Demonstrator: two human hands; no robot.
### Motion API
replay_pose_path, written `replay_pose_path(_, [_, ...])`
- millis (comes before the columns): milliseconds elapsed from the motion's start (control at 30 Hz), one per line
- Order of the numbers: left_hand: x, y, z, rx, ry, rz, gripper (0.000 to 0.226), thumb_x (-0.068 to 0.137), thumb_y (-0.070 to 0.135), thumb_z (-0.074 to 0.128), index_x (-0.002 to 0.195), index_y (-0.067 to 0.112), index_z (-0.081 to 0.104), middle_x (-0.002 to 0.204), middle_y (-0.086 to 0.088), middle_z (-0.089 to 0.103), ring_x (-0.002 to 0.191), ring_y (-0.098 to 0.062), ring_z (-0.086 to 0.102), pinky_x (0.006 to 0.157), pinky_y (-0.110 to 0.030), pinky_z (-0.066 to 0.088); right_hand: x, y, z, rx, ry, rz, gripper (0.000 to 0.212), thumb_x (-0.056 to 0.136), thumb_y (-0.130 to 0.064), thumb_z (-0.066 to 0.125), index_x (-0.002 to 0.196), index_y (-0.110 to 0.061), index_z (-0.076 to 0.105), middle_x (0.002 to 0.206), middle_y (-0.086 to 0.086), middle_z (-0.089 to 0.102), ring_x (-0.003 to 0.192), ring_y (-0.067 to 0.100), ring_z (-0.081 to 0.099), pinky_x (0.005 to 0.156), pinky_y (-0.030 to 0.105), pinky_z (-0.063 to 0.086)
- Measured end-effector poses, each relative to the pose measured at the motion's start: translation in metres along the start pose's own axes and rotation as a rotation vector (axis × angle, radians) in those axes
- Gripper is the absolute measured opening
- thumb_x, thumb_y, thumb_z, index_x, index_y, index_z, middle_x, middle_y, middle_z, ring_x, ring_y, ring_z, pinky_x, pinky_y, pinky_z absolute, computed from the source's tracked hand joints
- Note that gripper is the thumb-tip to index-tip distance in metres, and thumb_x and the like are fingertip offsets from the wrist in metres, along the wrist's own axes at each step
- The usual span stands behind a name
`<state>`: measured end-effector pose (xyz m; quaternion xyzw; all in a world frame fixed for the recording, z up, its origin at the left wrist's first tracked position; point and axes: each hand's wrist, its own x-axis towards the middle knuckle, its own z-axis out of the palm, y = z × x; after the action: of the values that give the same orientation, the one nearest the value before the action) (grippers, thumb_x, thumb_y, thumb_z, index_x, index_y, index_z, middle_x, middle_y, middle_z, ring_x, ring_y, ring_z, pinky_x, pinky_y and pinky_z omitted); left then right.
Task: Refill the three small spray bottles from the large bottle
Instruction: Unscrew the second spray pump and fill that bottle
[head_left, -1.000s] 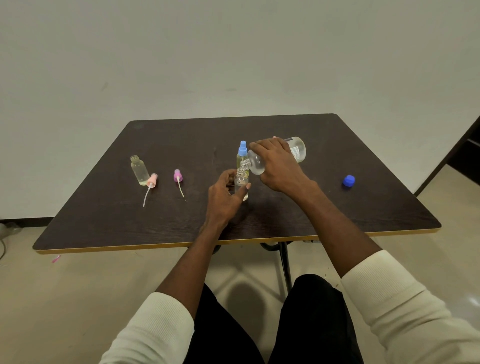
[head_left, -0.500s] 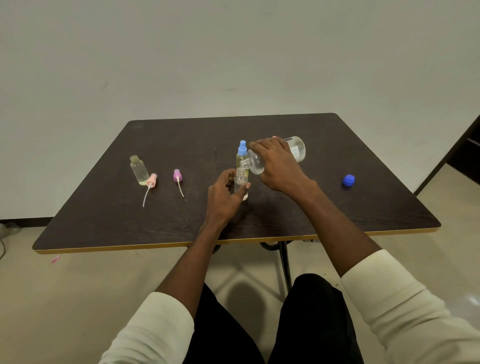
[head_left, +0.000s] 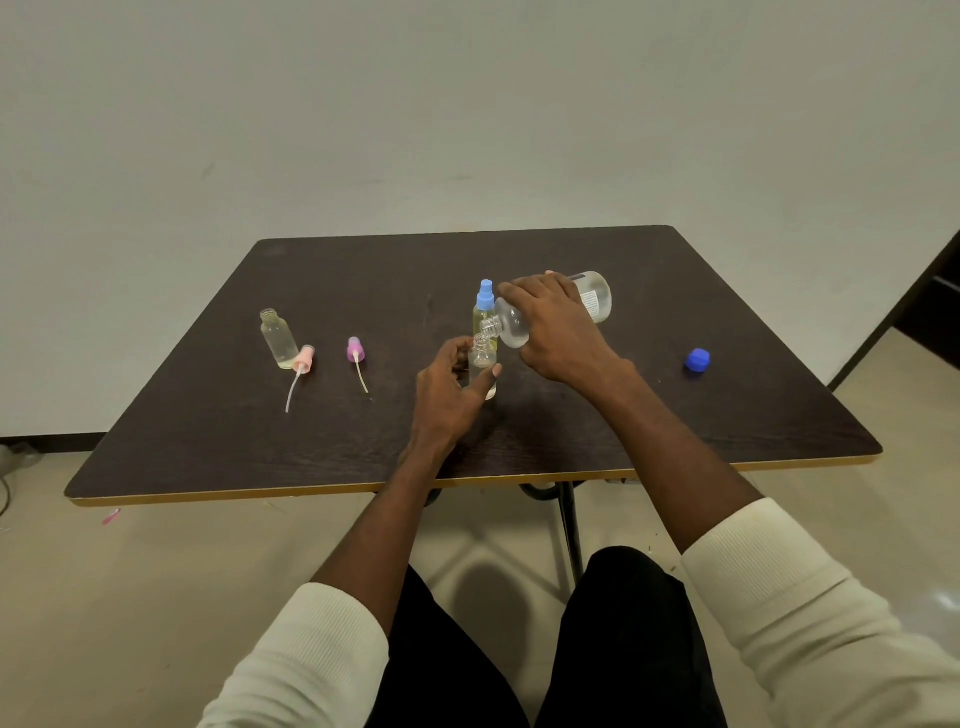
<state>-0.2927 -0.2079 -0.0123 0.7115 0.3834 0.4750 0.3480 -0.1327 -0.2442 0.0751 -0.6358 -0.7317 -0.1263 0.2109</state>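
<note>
- Clear plastic fills both grips: the right hand (head_left: 563, 332) is curled over the large bottle (head_left: 592, 299), holding it tipped on its side, neck pointing left and slightly down.
- Its open mouth sits directly above, about touching, the neck of an uncapped small spray bottle (head_left: 483, 364), which stands upright on the table (head_left: 675, 415).
- The left hand (head_left: 447, 395) holds this small bottle, thumb on its right side and fingers wrapped round its left.
- Just behind the pair stands a second small spray bottle (head_left: 483, 312), upright, with a light blue spray cap fitted and yellowish liquid inside.
- Farther left on the table a purple spray head (head_left: 356, 351) lies loose, its dip tube trailing toward the near edge.
- Left of that a pink spray head (head_left: 303, 359) lies with its tube, touching the base of the third small bottle (head_left: 278, 340), which is uncapped and leans away in this wide view.
- Well apart to the right, a dark blue cap (head_left: 697, 360) rests on the table.
- Cream ribbed sleeves (head_left: 779, 597) are pushed up both forearms.
</note>
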Motion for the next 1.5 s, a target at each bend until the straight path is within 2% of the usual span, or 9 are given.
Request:
replay_pose_path(200, [0.0001, -0.0016, 0.0001, -0.007, 0.007, -0.002, 0.040, 0.085, 0.026, 0.079, 0.121, 0.021, 0.062, 0.108, 0.009, 0.071, 0.099, -0.001, 0.066, 0.085, -0.023, 0.055, -0.0004, -0.0004, -0.0001, -0.003, 0.013, -0.005, 0.063, 0.069, -0.004, 0.071, 0.129, -0.011, 0.054, 0.129, 0.007, 0.056, 0.123, 0.026, 0.047, 0.114, 0.038, 0.019])
replay_pose_path(367, [0.0003, -0.0017, 0.0013, -0.013, 0.006, -0.012, 0.039, 0.084, 0.027, 0.079, 0.118, 0.024, 0.061, 0.104, 0.013, 0.070, 0.097, 0.000, 0.066, 0.086, -0.027, 0.056, -0.0003, -0.0007, 0.0001, -0.010, 0.013, -0.005, 0.064, 0.069, -0.004, 0.071, 0.129, -0.011, 0.054, 0.129, 0.006, 0.057, 0.123, 0.026, 0.047, 0.114, 0.038, 0.018])
replay_pose_path(500, [0.0001, -0.0015, 0.0010, -0.018, 0.009, -0.014, 0.038, 0.084, 0.026, 0.080, 0.116, 0.028, 0.060, 0.101, 0.015, 0.069, 0.096, -0.001, 0.066, 0.086, -0.028, 0.056, 0.0000, -0.0002, 0.0006, -0.015, 0.017, -0.007, 0.063, 0.068, -0.004, 0.072, 0.129, -0.011, 0.054, 0.129, 0.006, 0.057, 0.123, 0.025, 0.047, 0.114, 0.038, 0.018])
replay_pose_path(600, [0.0003, -0.0024, 0.0010, -0.019, 0.007, -0.012, 0.038, 0.084, 0.027, 0.079, 0.118, 0.024, 0.061, 0.105, 0.011, 0.070, 0.098, -0.002, 0.067, 0.087, -0.029, 0.056, -0.0008, 0.0000, -0.0001, -0.006, 0.014, -0.005, 0.063, 0.069, -0.004, 0.071, 0.129, -0.011, 0.054, 0.129, 0.006, 0.056, 0.123, 0.025, 0.047, 0.114, 0.038, 0.018])
replay_pose_path(900, [-0.0012, -0.0008, 0.0006, -0.011, 0.004, -0.009, 0.037, 0.084, 0.025, 0.079, 0.115, 0.029, 0.060, 0.099, 0.019, 0.067, 0.095, 0.005, 0.065, 0.085, -0.024, 0.055, -0.0011, -0.0007, -0.0006, 0.007, 0.014, -0.002, 0.063, 0.070, -0.003, 0.070, 0.130, -0.011, 0.053, 0.130, 0.006, 0.056, 0.123, 0.026, 0.047, 0.114, 0.038, 0.018])
replay_pose_path(1133, [-0.0004, -0.0006, 0.0009, -0.009, 0.010, -0.001, 0.037, 0.084, 0.025, 0.080, 0.116, 0.028, 0.060, 0.099, 0.018, 0.068, 0.095, 0.001, 0.066, 0.085, -0.027, 0.056, -0.0010, -0.0012, 0.0000, 0.001, 0.012, -0.004, 0.063, 0.070, -0.003, 0.070, 0.130, -0.010, 0.053, 0.130, 0.007, 0.056, 0.124, 0.026, 0.046, 0.114, 0.038, 0.017])
replay_pose_path(1367, [-0.0001, -0.0001, 0.0010, -0.003, 0.009, -0.003, 0.039, 0.084, 0.024, 0.080, 0.119, 0.023, 0.062, 0.100, 0.019, 0.067, 0.096, 0.004, 0.065, 0.082, -0.014, 0.051, -0.0009, -0.0007, -0.0003, 0.000, 0.010, -0.008, 0.062, 0.069, -0.004, 0.070, 0.129, -0.010, 0.054, 0.129, 0.007, 0.057, 0.123, 0.026, 0.047, 0.114, 0.038, 0.018])
replay_pose_path(1500, [-0.0003, 0.0003, 0.0009, 0.001, 0.010, -0.010, 0.039, 0.084, 0.024, 0.080, 0.118, 0.023, 0.061, 0.098, 0.021, 0.066, 0.094, 0.008, 0.063, 0.081, -0.013, 0.051, -0.0008, -0.0009, -0.0007, -0.003, 0.003, -0.007, 0.063, 0.069, -0.004, 0.070, 0.129, -0.011, 0.054, 0.129, 0.006, 0.056, 0.123, 0.026, 0.047, 0.114, 0.038, 0.017])
